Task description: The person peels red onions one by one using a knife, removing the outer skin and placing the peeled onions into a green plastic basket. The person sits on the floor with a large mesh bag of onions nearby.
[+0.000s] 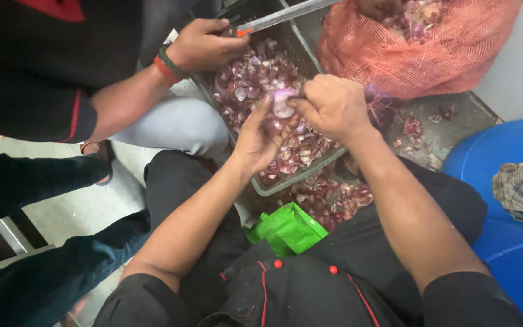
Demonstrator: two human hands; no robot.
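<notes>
Resting btwn both hands: onion [283, 102]

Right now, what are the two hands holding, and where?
The left hand cups a purple onion from underneath; the right hand pinches its top.

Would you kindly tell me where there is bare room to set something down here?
Bare floor lies left, between the co-worker's leg and the dark sleeve. Crowded: the crate is full of peelings, both hands, left hand and right hand, meet over it, and scraps litter the floor by the sack.
</notes>
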